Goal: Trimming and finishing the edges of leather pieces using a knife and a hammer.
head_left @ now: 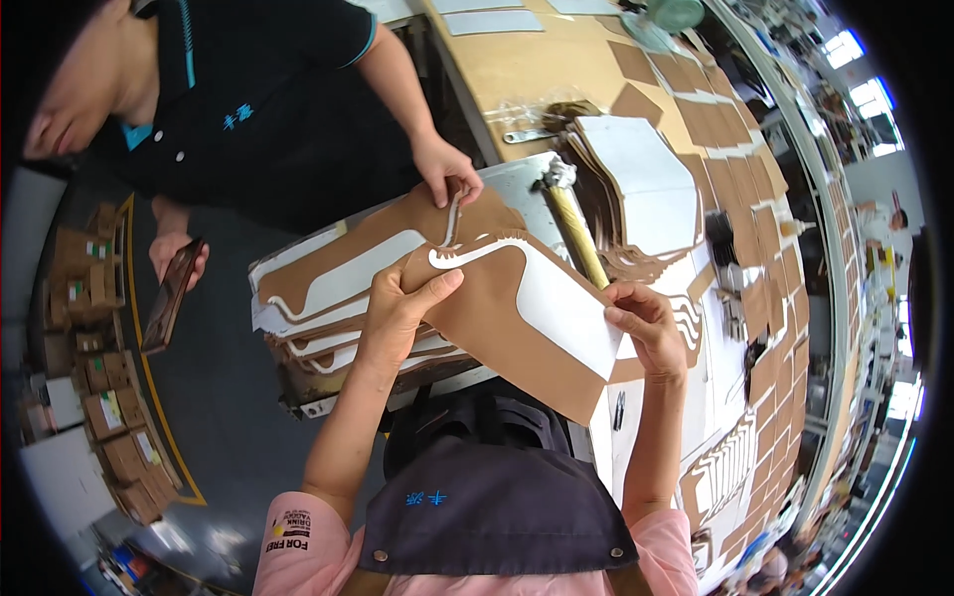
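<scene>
I hold up a brown paper cutout (497, 333) with a white curved inner panel, tilted over the table. My left hand (397, 310) grips its upper left corner, thumb on the white scalloped edge. My right hand (648, 328) pinches its right edge. Just beneath lies a stack of similar brown and white cutouts (328, 288). A co-worker in a dark shirt touches the stack's top sheet with one hand (447, 171) and holds a dark phone (169, 295) in the other.
A tool with a yellowish handle (574, 230) lies beside a second pile of cutouts (646, 189). Several brown pieces (740, 174) line the long table to the right. Cardboard boxes (109, 417) stand on the floor at left. A fan (668, 14) is at the top.
</scene>
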{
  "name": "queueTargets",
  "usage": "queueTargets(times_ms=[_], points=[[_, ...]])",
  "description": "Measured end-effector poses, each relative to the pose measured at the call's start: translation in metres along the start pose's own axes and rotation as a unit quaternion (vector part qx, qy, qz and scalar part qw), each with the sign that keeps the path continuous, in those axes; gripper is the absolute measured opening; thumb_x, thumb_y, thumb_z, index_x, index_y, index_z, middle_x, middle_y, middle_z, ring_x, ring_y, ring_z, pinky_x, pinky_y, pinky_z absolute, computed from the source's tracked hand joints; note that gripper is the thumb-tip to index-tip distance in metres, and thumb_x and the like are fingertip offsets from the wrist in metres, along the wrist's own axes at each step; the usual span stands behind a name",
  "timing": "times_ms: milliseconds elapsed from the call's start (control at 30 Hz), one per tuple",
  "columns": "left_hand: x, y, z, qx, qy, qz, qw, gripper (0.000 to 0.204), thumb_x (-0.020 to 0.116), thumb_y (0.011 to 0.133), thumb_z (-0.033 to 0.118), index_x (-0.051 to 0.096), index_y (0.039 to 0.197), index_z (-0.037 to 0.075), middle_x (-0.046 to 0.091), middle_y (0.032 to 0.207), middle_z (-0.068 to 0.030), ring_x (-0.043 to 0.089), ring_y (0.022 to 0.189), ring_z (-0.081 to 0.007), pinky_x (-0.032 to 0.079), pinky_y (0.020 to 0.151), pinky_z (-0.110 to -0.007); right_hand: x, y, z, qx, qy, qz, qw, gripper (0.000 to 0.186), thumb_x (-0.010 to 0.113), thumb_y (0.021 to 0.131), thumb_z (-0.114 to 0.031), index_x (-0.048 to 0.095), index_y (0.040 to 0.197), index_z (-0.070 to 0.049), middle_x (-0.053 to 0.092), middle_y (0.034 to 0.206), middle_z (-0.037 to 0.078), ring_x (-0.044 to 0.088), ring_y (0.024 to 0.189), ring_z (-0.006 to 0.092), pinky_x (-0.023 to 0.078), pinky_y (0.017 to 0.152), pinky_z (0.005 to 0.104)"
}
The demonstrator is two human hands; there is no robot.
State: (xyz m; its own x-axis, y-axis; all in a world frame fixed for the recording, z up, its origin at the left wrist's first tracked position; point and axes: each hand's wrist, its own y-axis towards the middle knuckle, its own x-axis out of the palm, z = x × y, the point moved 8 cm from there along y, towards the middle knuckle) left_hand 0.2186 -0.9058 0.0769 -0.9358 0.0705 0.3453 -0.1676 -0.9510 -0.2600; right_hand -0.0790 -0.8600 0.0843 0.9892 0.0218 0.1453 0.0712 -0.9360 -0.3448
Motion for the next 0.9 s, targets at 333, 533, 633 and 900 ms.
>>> queueTargets(times_ms=[333, 533, 633, 900], points=[[0.064, 0.004, -0.012, -0.039, 0.071, -0.029, 0.996, 0.026, 0.072, 0.087, 0.009, 0.067, 0.11, -0.002, 0.067, 0.099, -0.0035, 0.061, 0.088, -0.0077, 0.049, 0.081, -0.023, -0.056, -0.037, 0.053, 0.046, 0.053, 0.056, 0.996, 0.024, 0.075, 0.083, -0.01, 0.07, 0.105, -0.001, 0.068, 0.094, 0.002, 0.061, 0.089, 0.0106, 0.046, 0.081, 0.0257], [0.106, -0.005, -0.001, -0.038, 0.12, -0.058, 0.99, 0.024, 0.071, 0.087, 0.007, 0.067, 0.109, -0.002, 0.069, 0.099, -0.0053, 0.063, 0.09, -0.0084, 0.05, 0.082, -0.024, -0.043, -0.021, -0.008, -0.023, -0.039, -0.033, 0.998, 0.032, 0.069, 0.093, -0.027, 0.068, 0.109, 0.001, 0.068, 0.096, 0.003, 0.062, 0.091, 0.0116, 0.048, 0.078, 0.0272], [0.129, -0.008, 0.009, -0.026, 0.141, -0.063, 0.988, 0.024, 0.071, 0.088, 0.008, 0.068, 0.11, -0.001, 0.07, 0.1, -0.0063, 0.064, 0.09, -0.0089, 0.051, 0.083, -0.025, -0.021, 0.003, -0.04, -0.05, -0.027, -0.047, 0.997, 0.029, 0.068, 0.094, -0.027, 0.069, 0.104, 0.0, 0.066, 0.088, 0.001, 0.058, 0.081, 0.0068, 0.047, 0.071, 0.0242], [0.172, -0.013, 0.021, -0.01, 0.231, -0.07, 0.97, 0.025, 0.072, 0.088, 0.012, 0.069, 0.109, -0.001, 0.071, 0.1, -0.0065, 0.064, 0.091, -0.0088, 0.051, 0.081, -0.024, -0.041, 0.007, -0.036, -0.038, 0.043, -0.085, 0.995, 0.024, 0.076, 0.088, -0.021, 0.069, 0.099, -0.001, 0.065, 0.086, -0.002, 0.057, 0.08, 0.0052, 0.046, 0.071, 0.0234]])
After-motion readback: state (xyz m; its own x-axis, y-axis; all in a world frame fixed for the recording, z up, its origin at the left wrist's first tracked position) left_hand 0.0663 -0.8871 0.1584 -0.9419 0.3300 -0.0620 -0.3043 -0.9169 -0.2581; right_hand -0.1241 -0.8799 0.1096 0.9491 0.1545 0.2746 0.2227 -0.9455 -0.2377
